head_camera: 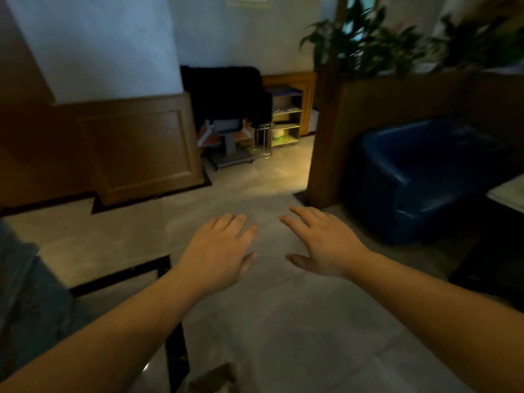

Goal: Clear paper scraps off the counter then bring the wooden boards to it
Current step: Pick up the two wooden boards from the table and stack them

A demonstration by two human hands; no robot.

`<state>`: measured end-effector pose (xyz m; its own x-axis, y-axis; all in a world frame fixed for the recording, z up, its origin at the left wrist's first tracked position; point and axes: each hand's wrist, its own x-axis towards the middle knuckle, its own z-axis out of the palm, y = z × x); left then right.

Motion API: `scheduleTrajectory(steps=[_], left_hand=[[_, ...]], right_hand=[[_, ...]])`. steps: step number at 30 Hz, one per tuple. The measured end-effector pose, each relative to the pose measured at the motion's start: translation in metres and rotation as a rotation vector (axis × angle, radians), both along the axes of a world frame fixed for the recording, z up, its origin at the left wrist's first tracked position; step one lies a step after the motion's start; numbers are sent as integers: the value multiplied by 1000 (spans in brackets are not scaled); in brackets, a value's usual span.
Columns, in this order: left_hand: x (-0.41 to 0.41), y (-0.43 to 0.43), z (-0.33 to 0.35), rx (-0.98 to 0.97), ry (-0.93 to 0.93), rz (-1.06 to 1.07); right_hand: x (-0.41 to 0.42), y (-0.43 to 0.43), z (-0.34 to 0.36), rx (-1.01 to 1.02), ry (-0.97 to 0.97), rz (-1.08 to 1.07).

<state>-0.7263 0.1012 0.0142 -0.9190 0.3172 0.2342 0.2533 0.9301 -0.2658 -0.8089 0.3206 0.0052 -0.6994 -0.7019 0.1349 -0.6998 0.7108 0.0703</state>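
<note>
My left hand (218,251) and my right hand (320,242) are both stretched out in front of me over a grey tiled floor (255,321), palms down, fingers apart, holding nothing. No counter, paper scraps or wooden boards can be made out in this dim, blurred view. A small brownish thing (212,378) lies at the bottom edge; I cannot tell what it is.
A blue sofa (419,177) stands to the right beside a wooden partition (334,131) topped with plants (382,43). Wood wall panelling (136,148) runs along the left. Straight ahead are a black chair (226,97) and a small shelf unit (286,120). A white tabletop corner (510,194) shows at far right.
</note>
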Motion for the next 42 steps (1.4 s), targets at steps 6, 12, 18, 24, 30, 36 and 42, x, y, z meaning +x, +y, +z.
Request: scheduleTrajectory(steps=[6,12,18,24,30,36,42], left_hand=[[-48,159,26,-22,8,-240],[-95,341,30,12,-35,-426],[-143,490,28,42,-6,-543],[-188,605,29,50,5,-689],[-259,704,19,73,-14,-796],[-369,789,9,84,-26,-877],[-471,854,11,50,-62,-949]], right_hand=[[6,163,23,43,111,-242],[9,348,32,131,107,-493],[9,506,41,153,97,-692],[7,617,37,133,75,-870],[-39,692,18,99,48,-1008],[-117,755,7,88,18,-1127],[-194,809,5,73,-50,-1247]])
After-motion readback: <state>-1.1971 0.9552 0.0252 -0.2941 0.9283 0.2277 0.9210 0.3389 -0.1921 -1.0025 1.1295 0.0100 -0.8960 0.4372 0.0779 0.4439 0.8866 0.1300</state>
